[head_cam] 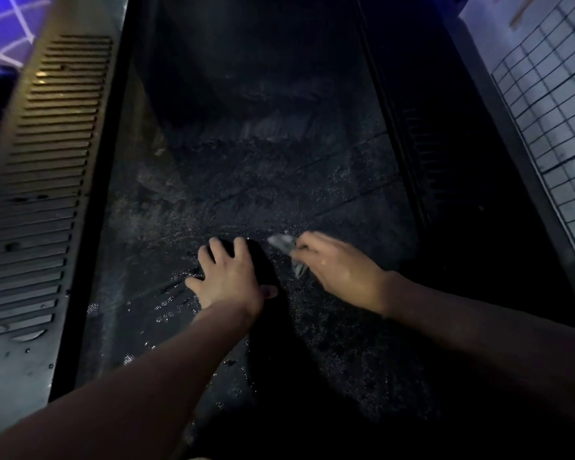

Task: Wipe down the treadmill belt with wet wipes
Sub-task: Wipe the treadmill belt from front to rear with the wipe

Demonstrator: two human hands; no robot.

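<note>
The dark treadmill belt (246, 180) runs away from me, dusty and streaked, with wet speckles near my hands. My left hand (228, 275) rests flat on the belt with fingers spread and nothing in it. Just to its right, my right hand (341, 267) is closed on a crumpled grey wet wipe (287, 249), which pokes out past the fingers and touches the belt. A paler smeared band (269, 127) crosses the belt farther ahead.
A grey ribbed side rail (44, 180) borders the belt on the left. A dark side rail (452, 167) borders it on the right, with a white tiled surface (551, 104) beyond. The far end of the belt is in deep shadow.
</note>
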